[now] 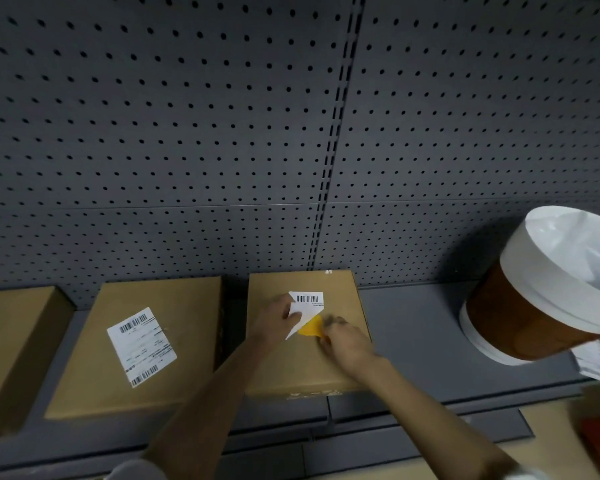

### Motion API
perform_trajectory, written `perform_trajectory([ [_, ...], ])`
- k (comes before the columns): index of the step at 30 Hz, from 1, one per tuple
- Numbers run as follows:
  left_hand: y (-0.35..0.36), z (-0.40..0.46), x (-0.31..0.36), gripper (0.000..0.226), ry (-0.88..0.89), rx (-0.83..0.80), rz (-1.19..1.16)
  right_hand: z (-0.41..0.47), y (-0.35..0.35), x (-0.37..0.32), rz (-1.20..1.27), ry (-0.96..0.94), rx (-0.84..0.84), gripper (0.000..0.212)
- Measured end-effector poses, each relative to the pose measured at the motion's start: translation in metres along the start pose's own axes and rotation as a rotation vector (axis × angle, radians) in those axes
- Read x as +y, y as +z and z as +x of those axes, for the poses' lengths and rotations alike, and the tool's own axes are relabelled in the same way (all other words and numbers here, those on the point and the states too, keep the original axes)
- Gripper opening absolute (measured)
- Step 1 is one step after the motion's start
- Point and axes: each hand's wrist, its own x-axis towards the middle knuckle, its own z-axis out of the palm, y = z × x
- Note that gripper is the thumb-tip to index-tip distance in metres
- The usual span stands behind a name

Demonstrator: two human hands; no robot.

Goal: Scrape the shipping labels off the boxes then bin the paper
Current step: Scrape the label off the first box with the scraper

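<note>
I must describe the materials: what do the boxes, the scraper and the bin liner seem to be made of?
Boxes: likely matte brown cardboard, judging by the flat kraft faces.
Scraper: probably plastic, with a smooth yellow blade; it is blurred.
Liner: thin white plastic film, glossy and wrinkled over the bin's rim.

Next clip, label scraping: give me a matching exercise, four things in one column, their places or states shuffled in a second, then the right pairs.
Things:
1. middle box's label
2. right box's label
3. yellow scraper
4. bin

States or places:
A. partly lifted, pinched by the left hand
B. lying flat, fully stuck down
C. far right on the shelf, lined with a white bag
D. held by the right hand, edge under the lifted paper

Pairs: 1-B, 2-A, 3-D, 4-C
</note>
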Motion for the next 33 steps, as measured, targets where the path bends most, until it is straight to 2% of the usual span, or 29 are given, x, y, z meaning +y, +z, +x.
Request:
perform_trajectory([
  [3, 0.004, -0.009, -0.003, 0.018, 0.065, -0.034, 0.05, -0.001, 0.0, 0.0, 0.06, 0.02, 0.014, 0.038],
  [6, 0.004, -0.011, -0.012, 0.028, 0.172, 0.046, 0.255, -0.004, 0.0, 0.003, 0.083, 0.036, 0.024, 0.038],
  [8, 0.002, -0.01, -0.015, 0.04, 0.184, 0.076, 0.284, -0.006, 0.001, 0.003, 0.094, 0.035, 0.028, 0.036],
  [12, 0.006, -0.012, -0.019, 0.072, 0.229, -0.025, 0.424, -0.008, 0.002, 0.002, 0.095, 0.024, 0.051, 0.033],
  [17, 0.012, -0.011, -0.029, 0.042, 0.088, 0.081, 0.252, -0.01, 0.002, 0.003, 0.06, -0.02, 0.065, 0.031],
  [23, 0.02, -0.016, -0.028, 0.045, 0.104, 0.215, 0.2, -0.016, 0.004, 0.008, -0.027, -0.039, 0.086, 0.039],
  [27, 0.02, -0.016, -0.03, 0.045, 0.131, 0.272, 0.213, -0.017, 0.004, 0.014, -0.092, -0.02, 0.066, 0.034],
  [31, 0.021, -0.016, -0.031, 0.032, 0.14, 0.3, 0.202, -0.017, 0.009, 0.014, -0.141, -0.028, 0.048, 0.037],
  [33, 0.021, -0.015, -0.031, 0.034, 0.151, 0.319, 0.194, -0.013, 0.011, 0.007, -0.134, -0.045, 0.081, 0.035],
])
